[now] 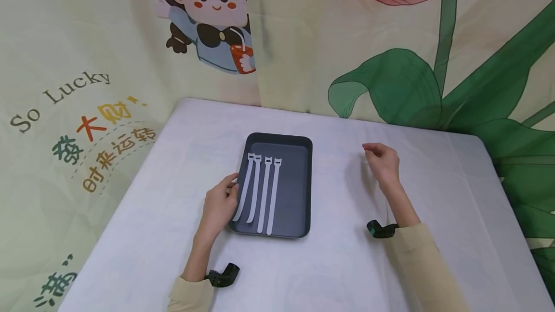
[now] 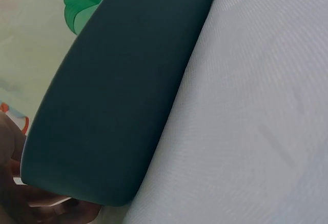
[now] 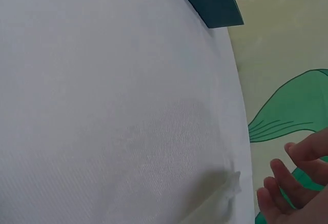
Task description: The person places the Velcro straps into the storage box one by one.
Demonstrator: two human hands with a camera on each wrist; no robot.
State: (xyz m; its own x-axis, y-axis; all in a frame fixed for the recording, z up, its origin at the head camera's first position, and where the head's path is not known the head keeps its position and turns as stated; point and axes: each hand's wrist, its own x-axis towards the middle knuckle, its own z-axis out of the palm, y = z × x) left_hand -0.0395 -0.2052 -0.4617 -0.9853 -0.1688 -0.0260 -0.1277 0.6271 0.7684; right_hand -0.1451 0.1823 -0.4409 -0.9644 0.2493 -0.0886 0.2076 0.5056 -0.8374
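Note:
A dark grey rectangular tray [image 1: 292, 196] sits on the white table in the head view. Several white strap-like cable ties [image 1: 273, 196] with slotted heads lie lengthwise in its left half, heads toward the back. My left hand [image 1: 220, 206] grips the tray's left side, thumb at the rim; its fingers [image 2: 46, 198] show around the tray's wall in the left wrist view. Off to the right of the tray, my right hand [image 1: 383, 165] hovers over the table with loosely bent fingers [image 3: 287, 183] and nothing between them.
Below the right hand, a pale strip-like shape [image 3: 218, 201] shows in the right wrist view. The table [image 1: 338, 264] ends at the back against a printed cloth [image 1: 299, 37] with a flower and a cartoon figure. Each wrist wears a small black camera [image 1: 224, 276].

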